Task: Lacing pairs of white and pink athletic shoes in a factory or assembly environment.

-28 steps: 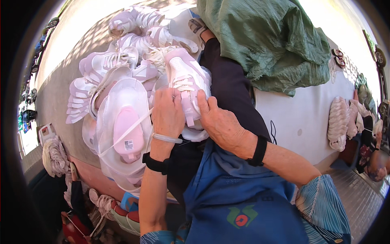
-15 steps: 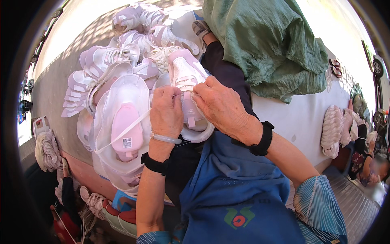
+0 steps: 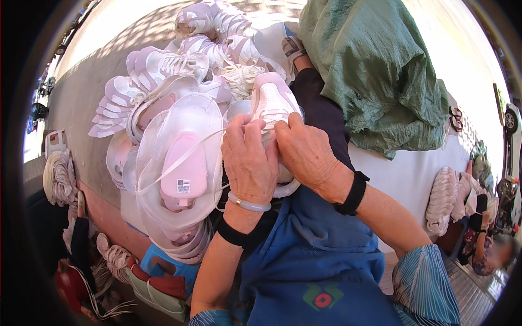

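Holding a pink and white sneaker [image 3: 270, 103] at the middle of the frame, the left hand [image 3: 249, 163] and right hand [image 3: 305, 153] both pinch it near its laces, maybe the tongue. Left of them lies an upturned pink-soled shoe [image 3: 182, 168]. A green cloth [image 3: 380, 76] fills the upper right.

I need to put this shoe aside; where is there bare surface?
Bare white surface lies right of the green cloth, before the stacked soles. Grey ground left of the shoe pile is free. Around both hands, left hand and right hand, it is crowded.
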A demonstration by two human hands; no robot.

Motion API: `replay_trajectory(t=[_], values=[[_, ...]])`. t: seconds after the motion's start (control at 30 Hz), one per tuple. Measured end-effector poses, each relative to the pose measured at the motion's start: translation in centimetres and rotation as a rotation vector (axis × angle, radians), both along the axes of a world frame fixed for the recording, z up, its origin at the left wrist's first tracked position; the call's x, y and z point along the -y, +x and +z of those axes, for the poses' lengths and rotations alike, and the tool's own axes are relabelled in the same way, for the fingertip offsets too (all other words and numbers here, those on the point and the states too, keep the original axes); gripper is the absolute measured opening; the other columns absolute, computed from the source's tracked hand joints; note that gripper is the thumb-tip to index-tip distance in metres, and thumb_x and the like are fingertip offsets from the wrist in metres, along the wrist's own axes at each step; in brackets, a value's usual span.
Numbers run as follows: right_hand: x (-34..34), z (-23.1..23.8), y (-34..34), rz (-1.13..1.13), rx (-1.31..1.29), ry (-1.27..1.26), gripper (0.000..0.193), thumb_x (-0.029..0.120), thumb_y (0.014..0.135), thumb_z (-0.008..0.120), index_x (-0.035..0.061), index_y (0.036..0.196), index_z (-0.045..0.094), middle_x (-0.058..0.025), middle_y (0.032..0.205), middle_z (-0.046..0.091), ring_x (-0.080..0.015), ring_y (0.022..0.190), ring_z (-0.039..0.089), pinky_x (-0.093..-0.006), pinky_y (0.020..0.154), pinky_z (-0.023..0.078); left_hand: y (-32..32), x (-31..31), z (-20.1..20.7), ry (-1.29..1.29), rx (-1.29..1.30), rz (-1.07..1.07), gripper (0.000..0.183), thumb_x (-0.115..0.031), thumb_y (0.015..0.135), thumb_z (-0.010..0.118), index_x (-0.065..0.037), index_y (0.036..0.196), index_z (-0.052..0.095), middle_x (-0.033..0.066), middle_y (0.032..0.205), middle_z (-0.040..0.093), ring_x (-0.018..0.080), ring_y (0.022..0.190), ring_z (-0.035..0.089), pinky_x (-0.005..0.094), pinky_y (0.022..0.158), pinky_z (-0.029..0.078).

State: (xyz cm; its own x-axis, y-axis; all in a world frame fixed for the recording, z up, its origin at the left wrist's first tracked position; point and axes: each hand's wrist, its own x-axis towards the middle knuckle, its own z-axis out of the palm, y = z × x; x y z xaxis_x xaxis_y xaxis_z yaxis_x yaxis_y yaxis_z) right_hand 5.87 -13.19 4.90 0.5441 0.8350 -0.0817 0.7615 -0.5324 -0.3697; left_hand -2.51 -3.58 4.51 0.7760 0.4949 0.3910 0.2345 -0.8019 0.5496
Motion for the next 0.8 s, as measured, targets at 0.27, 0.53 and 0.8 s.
replay_trajectory(t=[0.27,0.53,0.8], values=[[0.8,-0.5,1.5,-0.022,-0.173,0.195,0.015,0.017,0.083,0.061,0.0046,0.091,0.061,-0.0159,0.092,0.057,-0.0337,0.069,0.066,-0.0434,0.059,0.054,-6.7,1.7,0.7,-1.468,-0.343,0.118,0.033,-0.025,0.098,0.054,0.005,0.112,0.051,0.0144,0.103,0.061,0.019,0.073,0.067,0.0272,0.062,0.057],[0.3,-1.5,1.9,0.018,-0.257,0.245,0.019,0.017,0.084,0.062,0.0078,0.101,0.064,-0.0135,0.09,0.055,-0.0317,0.074,0.062,-0.0396,0.067,0.051,-5.8,2.7,0.0,-1.9,-0.015,0.201,0.029,-0.022,0.099,0.053,0.001,0.117,0.052,0.0106,0.105,0.064,0.0173,0.081,0.068,0.027,0.068,0.057],[1.0,-1.8,2.4,0.005,-0.415,0.331,0.016,0.013,0.084,0.058,0.004,0.096,0.063,-0.0172,0.089,0.056,-0.0363,0.079,0.061,-0.0429,0.07,0.05,-5.5,2.3,-2.0,-2.21,0.201,0.313,0.022,-0.024,0.096,0.06,-0.008,0.111,0.058,0.0005,0.092,0.062,0.01,0.073,0.057,0.0264,0.069,0.052]])
